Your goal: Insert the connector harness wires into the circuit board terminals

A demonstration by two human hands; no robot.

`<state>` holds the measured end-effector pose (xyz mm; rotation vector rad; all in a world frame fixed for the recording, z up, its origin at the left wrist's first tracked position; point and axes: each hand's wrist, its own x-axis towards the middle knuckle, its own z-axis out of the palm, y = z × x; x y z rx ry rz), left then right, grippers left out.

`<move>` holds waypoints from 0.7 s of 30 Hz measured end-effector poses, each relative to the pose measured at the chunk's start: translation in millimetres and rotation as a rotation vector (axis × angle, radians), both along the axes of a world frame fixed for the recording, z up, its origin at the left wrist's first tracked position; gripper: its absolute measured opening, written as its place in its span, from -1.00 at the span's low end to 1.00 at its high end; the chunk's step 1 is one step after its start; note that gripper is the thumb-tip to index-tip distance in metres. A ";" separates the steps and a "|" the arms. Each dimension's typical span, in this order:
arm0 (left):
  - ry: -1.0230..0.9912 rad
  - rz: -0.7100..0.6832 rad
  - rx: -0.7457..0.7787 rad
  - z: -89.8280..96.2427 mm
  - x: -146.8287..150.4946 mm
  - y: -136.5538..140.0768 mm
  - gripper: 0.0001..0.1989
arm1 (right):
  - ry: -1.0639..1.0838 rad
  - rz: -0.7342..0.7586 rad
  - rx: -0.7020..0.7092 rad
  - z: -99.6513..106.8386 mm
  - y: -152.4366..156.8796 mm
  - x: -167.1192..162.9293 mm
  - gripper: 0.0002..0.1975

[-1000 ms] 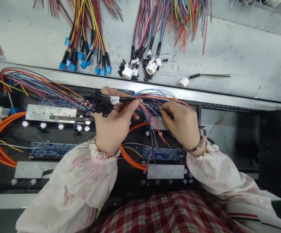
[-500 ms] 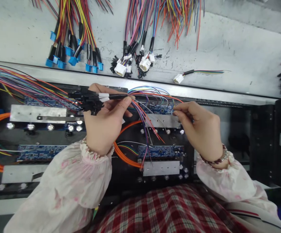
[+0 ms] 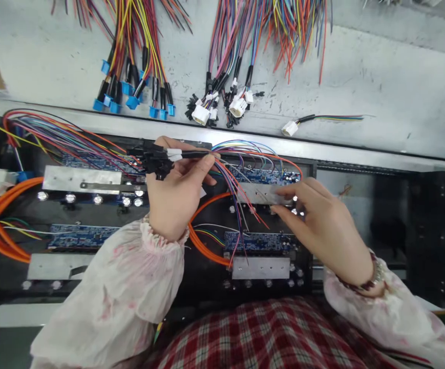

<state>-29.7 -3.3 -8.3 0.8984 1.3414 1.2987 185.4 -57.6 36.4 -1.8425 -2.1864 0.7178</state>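
Note:
My left hand (image 3: 178,195) is closed, pinching a wire harness (image 3: 195,152) by its black sleeve between thumb and fingers. The harness's black connectors (image 3: 155,160) and a white tag lie over that palm. From the pinch, some coloured wires arch right to a blue circuit board (image 3: 268,176), while other loose ends (image 3: 251,207) hang down to the right. My right hand (image 3: 322,220) hovers by the right end of the metal plate (image 3: 258,194) below that board. Its thumb and forefinger are apart, with nothing visible between them.
A second board (image 3: 258,242) with a metal plate (image 3: 260,268) sits nearer me, fed by orange cables (image 3: 203,246). On the grey surface beyond lie blue-plug wire bundles (image 3: 132,101), white-connector bundles (image 3: 201,114) and a single short harness (image 3: 290,127). More boards are at left.
My right hand has come down and away from the board's wires, and its pinch has opened. An orange-red wire now bows out rightward. My left hand keeps its hold; the view has shifted slightly.

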 end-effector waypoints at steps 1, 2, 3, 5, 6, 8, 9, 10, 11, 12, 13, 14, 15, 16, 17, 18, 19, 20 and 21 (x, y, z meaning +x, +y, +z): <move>-0.012 -0.006 0.000 -0.6 -0.1 0.4 -0.71 | -0.009 -0.001 -0.013 1.0 -5.4 4.4 -0.84; -0.019 -0.011 0.005 -1.0 -0.2 0.7 -0.70 | -0.014 -0.002 -0.025 1.4 -10.5 7.7 -0.84; -0.023 -0.017 0.012 -1.2 -0.3 0.8 -0.70 | -0.016 -0.003 -0.034 1.1 -14.8 9.5 -0.84; -0.030 -0.022 0.029 -1.2 -0.5 0.8 -0.68 | -0.001 -0.011 -0.036 -0.7 -20.7 9.2 -0.86; -0.029 -0.021 0.032 -1.2 -0.6 0.7 -0.68 | 0.012 -0.016 -0.032 -1.8 -22.2 7.6 -0.87; -0.031 -0.018 0.034 -1.5 -0.8 0.6 -0.69 | 0.034 -0.031 -0.019 -3.2 -23.0 3.9 -0.90; -0.033 -0.019 0.035 -1.6 -0.8 0.6 -0.69 | 0.041 -0.037 -0.009 -3.5 -22.8 2.3 -0.92; -0.034 -0.018 0.036 -1.8 -0.9 0.8 -0.70 | 0.044 -0.041 0.000 -3.6 -22.5 1.1 -0.94; -0.036 -0.019 0.034 -1.9 -1.0 1.0 -0.70 | 0.047 -0.043 0.006 -3.5 -22.2 0.4 -0.95; -0.038 -0.019 0.029 -2.0 -1.1 1.3 -0.70 | 0.052 -0.043 0.010 -3.4 -22.1 0.2 -0.95; -0.038 -0.017 0.024 -2.0 -1.2 1.5 -0.71 | 0.059 -0.042 0.010 -3.5 -22.1 0.3 -0.94; -0.033 -0.016 0.018 -1.9 -1.3 1.8 -0.72 | 0.067 -0.041 0.008 -3.6 -22.3 0.5 -0.93; -0.028 -0.014 0.015 -1.8 -1.4 1.9 -0.72 | 0.073 -0.042 0.006 -3.9 -22.6 0.9 -0.93; -0.024 -0.015 0.017 -1.7 -1.4 2.0 -0.73 | 0.076 -0.044 0.004 -4.4 -22.8 1.3 -0.92; -0.019 -0.018 0.022 -1.4 -1.4 1.8 -0.73 | 0.075 -0.045 0.001 -5.0 -22.9 1.5 -0.92; -0.012 -0.018 0.029 -1.1 -1.3 1.6 -0.73 | 0.072 -0.046 -0.003 -5.7 -22.7 1.5 -0.91; -0.004 -0.019 0.034 -0.6 -1.0 1.3 -0.73 | 0.069 -0.046 -0.007 -6.6 -22.4 1.3 -0.91; 0.004 -0.016 0.037 -0.1 -0.5 0.9 -0.73 | 0.066 -0.047 -0.011 -7.5 -21.8 0.7 -0.90; 0.013 -0.013 0.035 0.6 0.0 0.6 -0.73 | 0.062 -0.050 -0.014 -8.6 -21.1 -0.1 -0.90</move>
